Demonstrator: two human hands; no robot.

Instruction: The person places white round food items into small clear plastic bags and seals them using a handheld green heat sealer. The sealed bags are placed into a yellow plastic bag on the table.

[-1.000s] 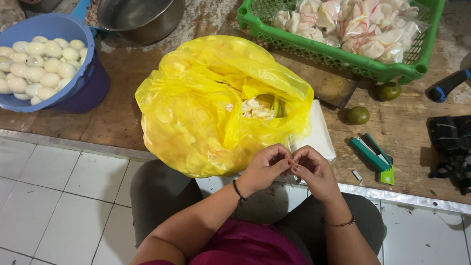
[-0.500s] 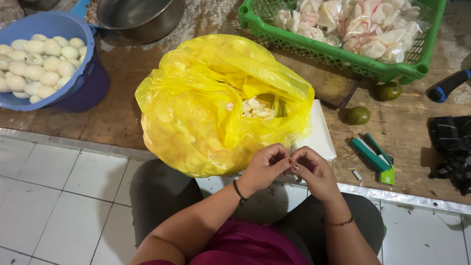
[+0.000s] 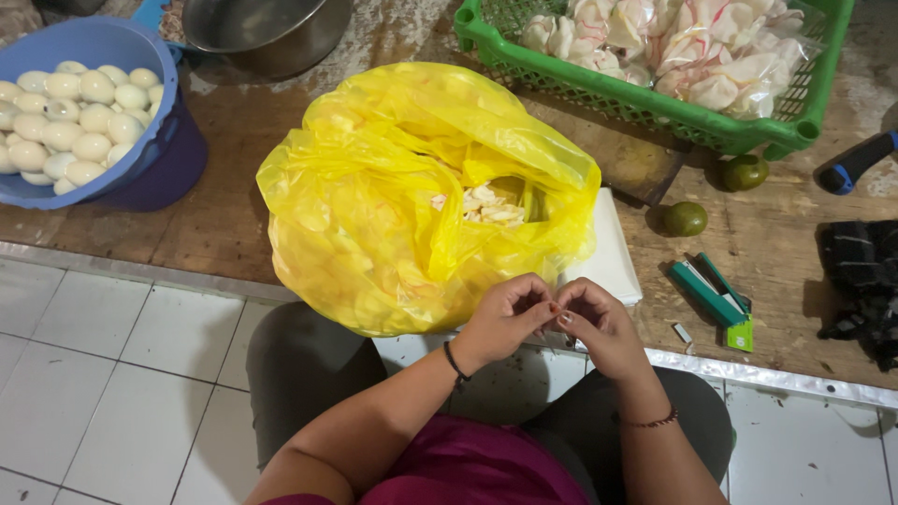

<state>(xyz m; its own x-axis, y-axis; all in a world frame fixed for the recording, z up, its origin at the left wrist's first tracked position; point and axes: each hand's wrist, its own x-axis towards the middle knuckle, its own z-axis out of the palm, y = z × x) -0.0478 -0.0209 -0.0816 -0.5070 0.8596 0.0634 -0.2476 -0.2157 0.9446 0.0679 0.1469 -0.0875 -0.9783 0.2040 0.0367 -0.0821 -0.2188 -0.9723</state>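
Note:
My left hand [image 3: 510,316] and my right hand [image 3: 599,323] meet at the fingertips in front of a big open yellow plastic bag [image 3: 393,196]. The fingers of both hands are pinched together on something too small to make out. Pale cracker pieces [image 3: 486,203] show inside the bag's mouth. The bag stands on a wooden worktop [image 3: 234,206], just beyond my hands. A stack of thin white sheets or clear bags [image 3: 613,257] lies to the right of the bag, right behind my right hand.
A blue tub of peeled white eggs [image 3: 70,108] stands far left, a metal pot [image 3: 262,28] behind it. A green basket of bagged crackers [image 3: 673,65] sits at the back right. Two green limes [image 3: 686,218], a green stapler [image 3: 708,292] and a dark cloth [image 3: 861,281] lie right.

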